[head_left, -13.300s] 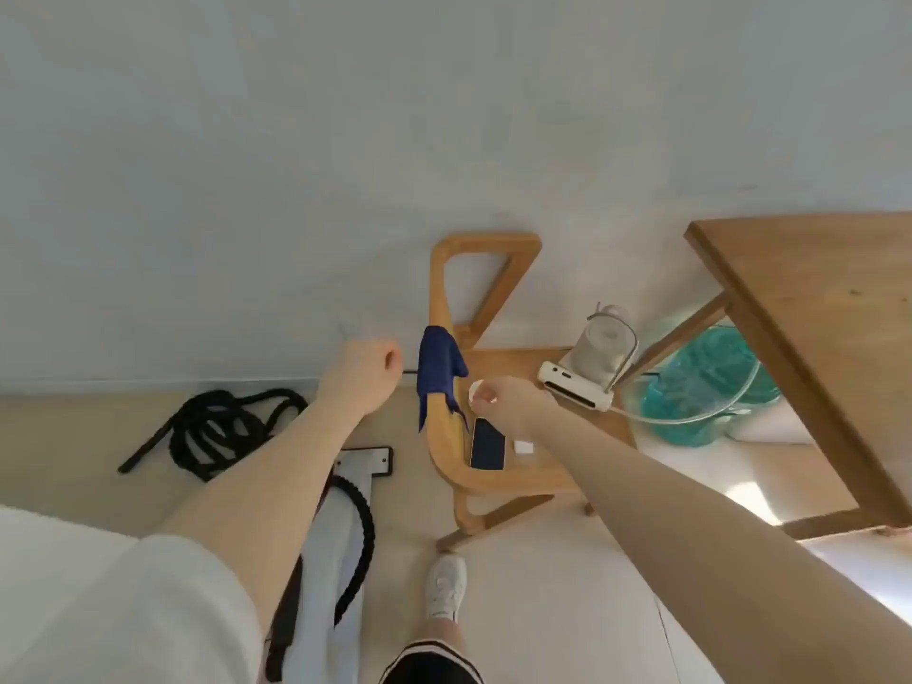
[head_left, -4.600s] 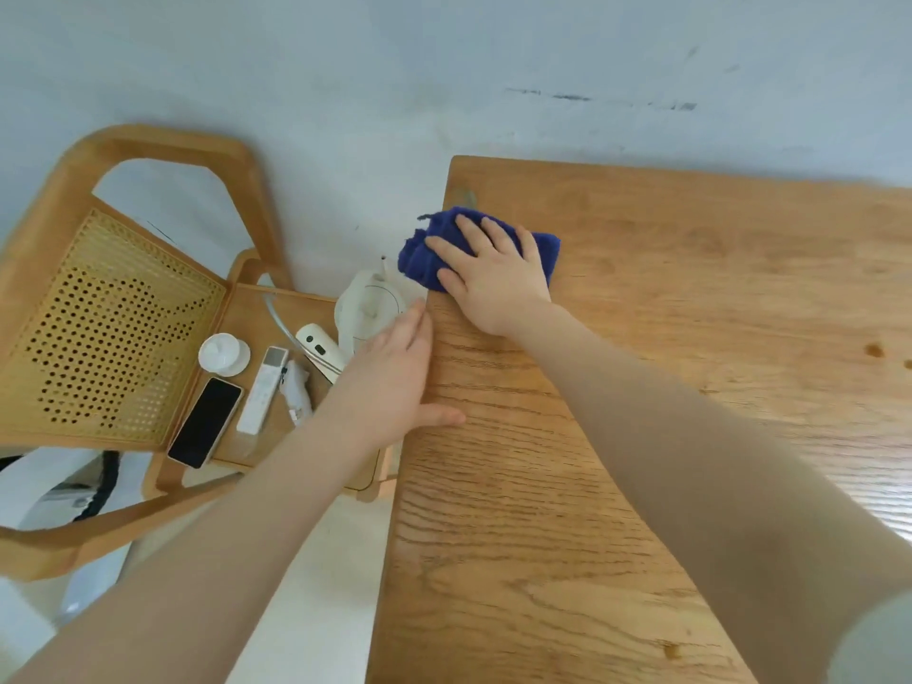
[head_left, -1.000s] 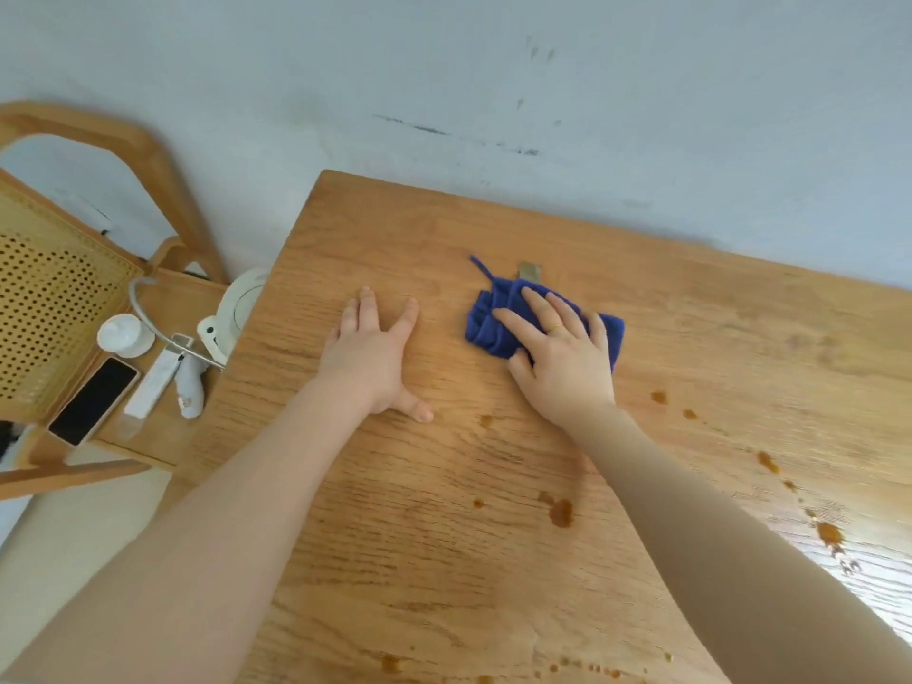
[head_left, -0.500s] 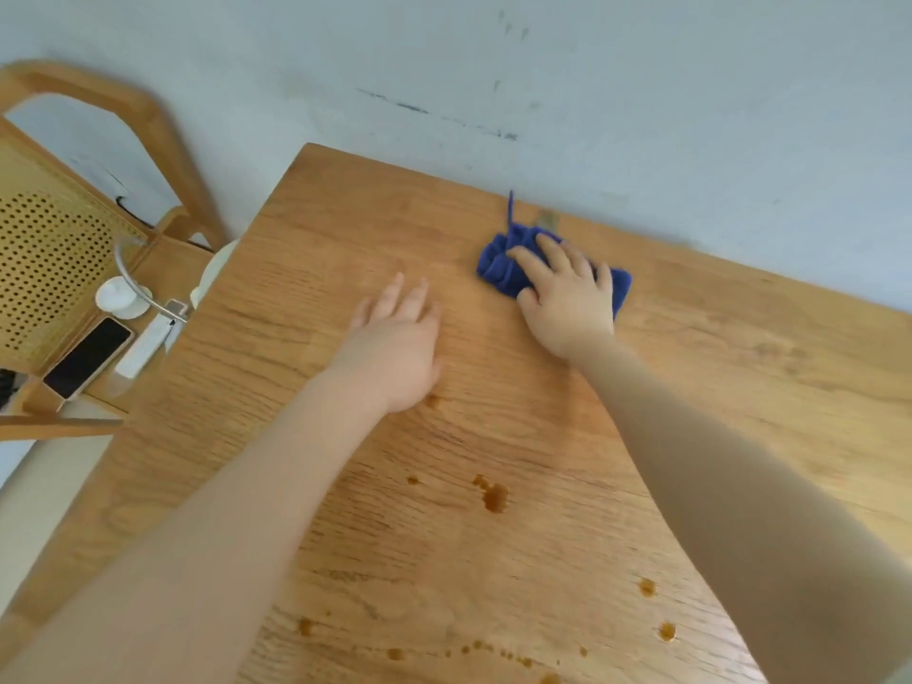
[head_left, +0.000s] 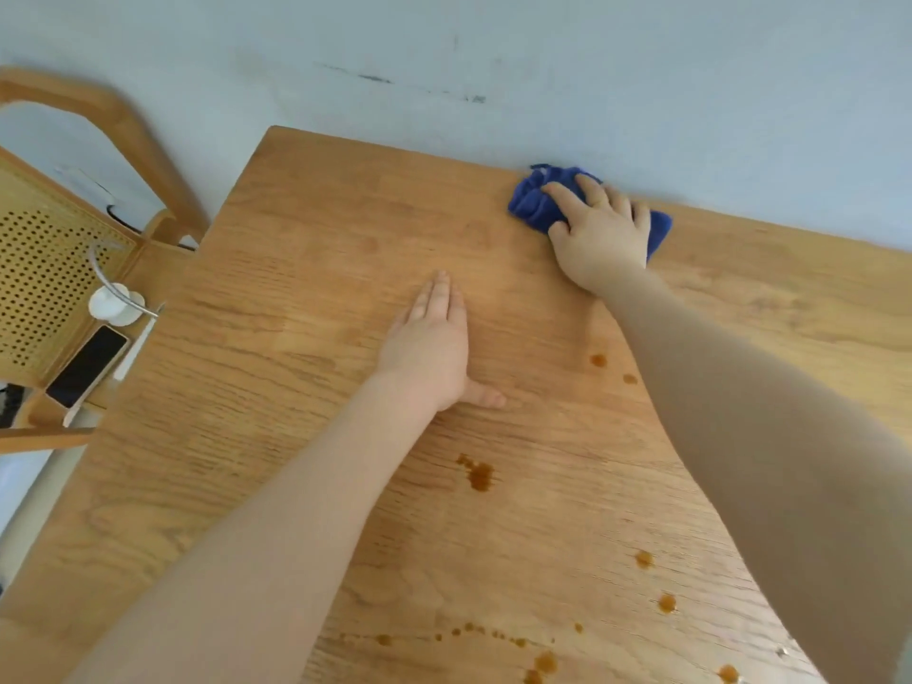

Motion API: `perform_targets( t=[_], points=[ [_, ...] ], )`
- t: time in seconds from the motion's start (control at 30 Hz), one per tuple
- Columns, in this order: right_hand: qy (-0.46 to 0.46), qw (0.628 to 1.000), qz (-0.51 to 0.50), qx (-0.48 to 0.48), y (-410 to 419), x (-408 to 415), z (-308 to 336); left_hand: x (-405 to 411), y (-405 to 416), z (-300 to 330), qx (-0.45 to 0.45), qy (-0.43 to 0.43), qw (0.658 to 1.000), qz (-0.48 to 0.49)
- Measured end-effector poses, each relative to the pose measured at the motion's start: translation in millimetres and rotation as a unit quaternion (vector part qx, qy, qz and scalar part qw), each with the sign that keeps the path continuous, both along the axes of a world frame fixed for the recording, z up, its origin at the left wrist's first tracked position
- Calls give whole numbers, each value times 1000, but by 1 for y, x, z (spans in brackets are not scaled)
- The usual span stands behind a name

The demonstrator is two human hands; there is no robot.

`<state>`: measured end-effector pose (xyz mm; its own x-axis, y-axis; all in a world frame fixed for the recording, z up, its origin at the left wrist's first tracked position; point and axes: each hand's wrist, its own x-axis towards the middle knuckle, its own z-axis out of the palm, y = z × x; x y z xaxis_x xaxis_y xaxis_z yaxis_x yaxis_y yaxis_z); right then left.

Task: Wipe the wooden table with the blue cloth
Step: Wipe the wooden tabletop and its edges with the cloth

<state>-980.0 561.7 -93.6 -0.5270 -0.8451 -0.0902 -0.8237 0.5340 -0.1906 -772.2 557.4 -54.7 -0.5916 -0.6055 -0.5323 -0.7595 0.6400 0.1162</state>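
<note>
The wooden table (head_left: 296,298) fills most of the view, its far edge against a pale wall. A crumpled blue cloth (head_left: 530,202) lies at that far edge. My right hand (head_left: 599,234) presses flat on the cloth, fingers spread over it. My left hand (head_left: 434,345) rests palm down on the bare wood near the middle, fingers together, holding nothing. Brown liquid spots (head_left: 478,473) dot the tabletop nearer to me and to the right.
A wooden chair (head_left: 123,140) with a cane back stands left of the table. On its seat lie a black phone (head_left: 86,365) and a small white round object (head_left: 116,303) with a thin tube. The wall runs right behind the table.
My right hand has pushed the blue cloth further away and to the right, up to the table's far edge. My left hand stays flat on the wood.
</note>
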Motion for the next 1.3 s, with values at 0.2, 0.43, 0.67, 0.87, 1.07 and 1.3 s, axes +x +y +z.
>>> perform_targets(
  t=[0.2, 0.43, 0.67, 0.87, 1.07, 1.3],
  points=[
    [10, 992, 122, -18, 75, 75, -1, -1, 2, 0, -11, 21, 1000, 6],
    [6, 999, 35, -6, 27, 10, 0, -5, 2, 0, -6, -7, 1000, -5],
    [5, 1000, 2, 6, 55, 35, 2, -1, 0, -2, -14, -9, 1000, -24],
    [-18, 994, 100, 28, 104, 78, 8, -3, 1, 5, -14, 1, 1000, -22],
    [-5, 993, -111, 32, 63, 16, 1, -1, -3, 0, -31, -17, 998, -56],
    [24, 999, 10, 24, 123, 94, 5, -4, -3, 1, -38, -23, 998, -47]
  ],
)
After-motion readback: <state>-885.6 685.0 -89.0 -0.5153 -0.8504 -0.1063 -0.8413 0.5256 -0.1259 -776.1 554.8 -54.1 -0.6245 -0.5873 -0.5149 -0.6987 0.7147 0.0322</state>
